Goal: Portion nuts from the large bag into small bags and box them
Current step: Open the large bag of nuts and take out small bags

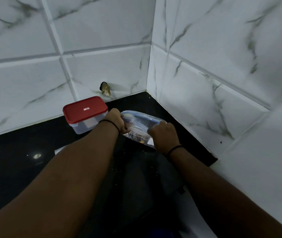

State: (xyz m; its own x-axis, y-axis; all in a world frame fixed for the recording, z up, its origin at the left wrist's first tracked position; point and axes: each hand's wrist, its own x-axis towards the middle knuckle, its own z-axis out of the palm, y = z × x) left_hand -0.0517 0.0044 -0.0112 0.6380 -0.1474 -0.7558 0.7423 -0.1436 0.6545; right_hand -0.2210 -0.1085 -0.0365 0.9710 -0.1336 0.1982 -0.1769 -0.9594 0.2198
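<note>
1. The left hand (pixel 118 121) is curled onto the left edge of a clear zip bag (pixel 141 125), pinching the plastic near its top corner; a dark band sits on that wrist.
2. The right hand (pixel 163 134) grips the same bag at its right side, fingers folded over the film, with a dark band on that wrist too.
3. Between the two hands the zip bag lies on the black counter (pixel 25 152), its blue-edged mouth on the far side of the hands. Dark contents show through the film near the fingers; whether they are nuts is too blurred to tell.
4. Just left of the left hand stands a clear box (pixel 85 115) with its red lid on.
5. Beyond the hands, the tiled wall (pixel 102 69) meets the counter in a corner.
6. Judged from this, the bag is being opened or sealed. A hard pull with both hands could tear the thin film or pop the seal, scattering the contents over the counter. The box is also shut, so nothing can be packed until its lid comes off.
</note>
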